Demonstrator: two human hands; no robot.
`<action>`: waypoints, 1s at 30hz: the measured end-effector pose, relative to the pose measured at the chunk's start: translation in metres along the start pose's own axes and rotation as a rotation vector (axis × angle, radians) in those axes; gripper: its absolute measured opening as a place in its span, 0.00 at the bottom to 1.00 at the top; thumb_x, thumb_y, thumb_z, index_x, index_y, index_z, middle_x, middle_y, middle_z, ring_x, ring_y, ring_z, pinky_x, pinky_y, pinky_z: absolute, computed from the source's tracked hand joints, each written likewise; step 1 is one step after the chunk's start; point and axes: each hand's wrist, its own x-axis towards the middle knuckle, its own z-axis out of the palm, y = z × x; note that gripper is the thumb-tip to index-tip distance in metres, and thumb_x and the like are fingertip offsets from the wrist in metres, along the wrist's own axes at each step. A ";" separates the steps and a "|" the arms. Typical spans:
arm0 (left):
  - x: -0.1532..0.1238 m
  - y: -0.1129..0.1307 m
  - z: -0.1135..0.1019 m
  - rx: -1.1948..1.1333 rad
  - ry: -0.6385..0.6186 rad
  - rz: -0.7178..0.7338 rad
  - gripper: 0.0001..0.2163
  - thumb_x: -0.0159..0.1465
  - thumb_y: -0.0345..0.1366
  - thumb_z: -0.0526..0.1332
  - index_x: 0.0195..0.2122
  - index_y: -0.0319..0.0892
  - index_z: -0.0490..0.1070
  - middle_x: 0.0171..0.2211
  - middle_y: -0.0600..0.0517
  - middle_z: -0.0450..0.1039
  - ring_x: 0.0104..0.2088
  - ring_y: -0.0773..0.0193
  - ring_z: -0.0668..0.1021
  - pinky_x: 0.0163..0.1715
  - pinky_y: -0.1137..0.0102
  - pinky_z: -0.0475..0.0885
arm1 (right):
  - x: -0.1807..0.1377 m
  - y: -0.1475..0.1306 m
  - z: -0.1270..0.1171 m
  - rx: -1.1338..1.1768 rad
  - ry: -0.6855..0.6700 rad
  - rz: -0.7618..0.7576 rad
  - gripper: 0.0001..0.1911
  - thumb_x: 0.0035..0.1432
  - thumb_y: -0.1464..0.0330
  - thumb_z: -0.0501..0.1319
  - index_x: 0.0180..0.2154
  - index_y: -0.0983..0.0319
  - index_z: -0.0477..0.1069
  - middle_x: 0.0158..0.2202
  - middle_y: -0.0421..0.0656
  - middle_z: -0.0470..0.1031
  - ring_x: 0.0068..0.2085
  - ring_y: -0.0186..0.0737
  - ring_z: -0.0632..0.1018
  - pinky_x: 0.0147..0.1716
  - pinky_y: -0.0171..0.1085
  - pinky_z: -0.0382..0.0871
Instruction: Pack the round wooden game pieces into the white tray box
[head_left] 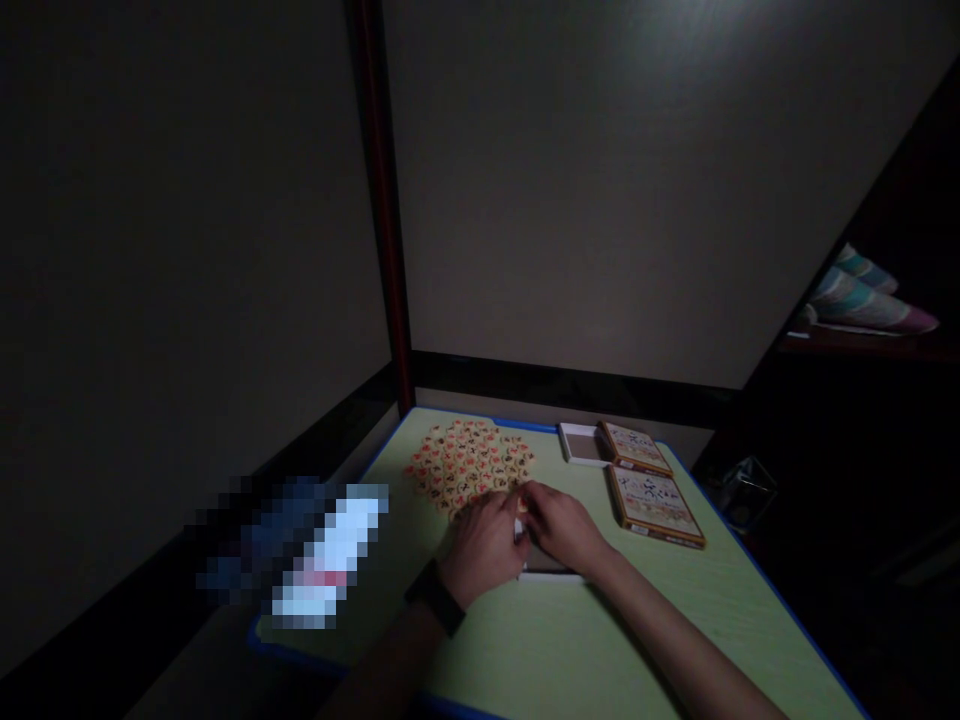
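My left hand (480, 548) and my right hand (564, 525) meet at the middle of a light green table (675, 620) with a blue edge. Their fingers are curled together over a small white object (519, 528), possibly a tile or a box part, which is mostly hidden. A flat white tray (551, 575) peeks out beneath the hands. Just beyond the fingertips lies a cluster of many pale hexagonal tiles (469, 462) with red and black marks. A dark watch band sits on my left wrist.
Two brown printed game boxes (654, 498) and an open white box tray (581, 443) lie at the table's right back. Walls and a dark red post (386, 220) close the corner behind. A blurred-out patch is at the left; folded cloth (862, 295) rests on a shelf at right.
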 end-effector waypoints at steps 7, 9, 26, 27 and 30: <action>-0.003 0.001 -0.003 0.000 -0.018 -0.007 0.20 0.63 0.37 0.58 0.56 0.44 0.68 0.50 0.46 0.74 0.51 0.52 0.75 0.53 0.60 0.70 | -0.003 -0.003 -0.002 0.085 0.014 -0.009 0.19 0.57 0.75 0.58 0.51 0.61 0.66 0.43 0.46 0.79 0.41 0.44 0.79 0.38 0.36 0.64; -0.005 0.002 -0.006 -0.001 -0.025 -0.014 0.19 0.62 0.37 0.58 0.55 0.43 0.69 0.50 0.46 0.74 0.51 0.53 0.75 0.54 0.62 0.70 | -0.005 0.001 -0.007 0.145 0.021 -0.033 0.22 0.55 0.75 0.59 0.53 0.61 0.66 0.39 0.44 0.79 0.39 0.43 0.79 0.37 0.36 0.65; 0.038 -0.014 -0.008 0.102 -0.021 0.179 0.05 0.59 0.36 0.63 0.36 0.44 0.76 0.42 0.48 0.74 0.45 0.57 0.77 0.47 0.66 0.73 | -0.032 0.047 -0.018 0.213 0.073 -0.077 0.12 0.56 0.74 0.61 0.43 0.62 0.76 0.40 0.49 0.77 0.43 0.47 0.77 0.45 0.43 0.71; 0.037 -0.016 -0.007 0.091 -0.015 0.183 0.05 0.59 0.36 0.63 0.36 0.44 0.76 0.43 0.49 0.74 0.45 0.57 0.77 0.47 0.66 0.72 | -0.034 0.047 -0.017 0.224 0.086 -0.083 0.12 0.58 0.73 0.60 0.43 0.62 0.76 0.41 0.49 0.77 0.44 0.47 0.76 0.45 0.43 0.71; 0.032 -0.018 -0.004 0.060 -0.013 0.204 0.05 0.60 0.36 0.63 0.36 0.45 0.76 0.43 0.50 0.74 0.45 0.58 0.77 0.47 0.67 0.72 | -0.038 0.048 -0.016 0.249 0.103 -0.086 0.11 0.60 0.72 0.59 0.44 0.62 0.76 0.40 0.49 0.77 0.44 0.48 0.76 0.46 0.44 0.71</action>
